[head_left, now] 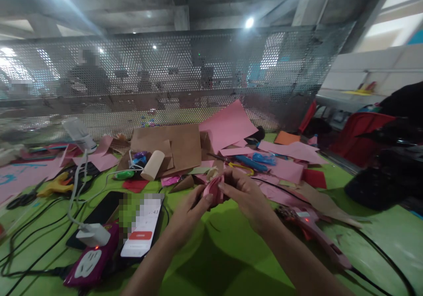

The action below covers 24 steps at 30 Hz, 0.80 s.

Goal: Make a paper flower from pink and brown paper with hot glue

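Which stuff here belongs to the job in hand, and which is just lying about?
In the job:
Folded pink paper, held by left hand and right hand
Loose pink sheet, probably
Pink corded tool, possibly; red light on

Lying about, apparently:
Lit phone
Cardboard tube
Purple power strip

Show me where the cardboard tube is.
In the head view, the cardboard tube is left of the left hand, in front of the large brown sheet.

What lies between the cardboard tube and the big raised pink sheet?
Brown card lies between the tube and the pink sheet, as the head view shows.
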Each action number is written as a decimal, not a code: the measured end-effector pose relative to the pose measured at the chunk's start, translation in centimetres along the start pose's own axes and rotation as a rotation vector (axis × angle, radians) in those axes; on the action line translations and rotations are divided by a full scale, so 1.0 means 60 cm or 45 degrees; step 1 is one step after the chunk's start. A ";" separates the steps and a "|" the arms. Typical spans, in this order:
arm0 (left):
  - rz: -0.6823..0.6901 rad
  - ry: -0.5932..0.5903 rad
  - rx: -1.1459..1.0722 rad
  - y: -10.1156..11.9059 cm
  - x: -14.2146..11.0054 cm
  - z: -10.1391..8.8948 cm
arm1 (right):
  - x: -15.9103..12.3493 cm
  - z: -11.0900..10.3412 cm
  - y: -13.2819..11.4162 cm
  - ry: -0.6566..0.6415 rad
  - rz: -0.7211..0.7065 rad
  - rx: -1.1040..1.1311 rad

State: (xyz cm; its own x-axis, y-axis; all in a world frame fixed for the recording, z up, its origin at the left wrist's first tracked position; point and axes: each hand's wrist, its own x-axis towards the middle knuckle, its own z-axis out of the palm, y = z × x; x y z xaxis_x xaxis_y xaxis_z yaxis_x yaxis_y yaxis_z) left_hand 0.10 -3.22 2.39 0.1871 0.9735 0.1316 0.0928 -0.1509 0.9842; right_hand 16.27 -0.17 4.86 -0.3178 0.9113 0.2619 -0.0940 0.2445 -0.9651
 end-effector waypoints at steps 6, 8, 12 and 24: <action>0.075 0.024 0.150 -0.003 0.003 -0.004 | -0.001 -0.002 -0.002 -0.004 -0.005 -0.220; 0.088 0.029 0.127 -0.001 0.004 -0.003 | 0.001 -0.003 -0.001 0.062 0.018 -0.175; 0.147 0.031 0.091 0.002 0.004 0.001 | 0.004 -0.003 0.003 0.143 0.075 -0.056; 0.218 0.062 0.460 -0.007 0.003 -0.002 | -0.011 0.002 -0.008 0.202 -0.217 -0.744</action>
State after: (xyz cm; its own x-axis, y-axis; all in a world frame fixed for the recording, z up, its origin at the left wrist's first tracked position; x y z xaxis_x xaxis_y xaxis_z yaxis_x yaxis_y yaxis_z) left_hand -0.01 -2.98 1.99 0.1839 0.9347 0.3042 0.4036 -0.3540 0.8437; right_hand 16.44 -0.91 5.17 -0.1954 0.8705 0.4517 0.4141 0.4907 -0.7666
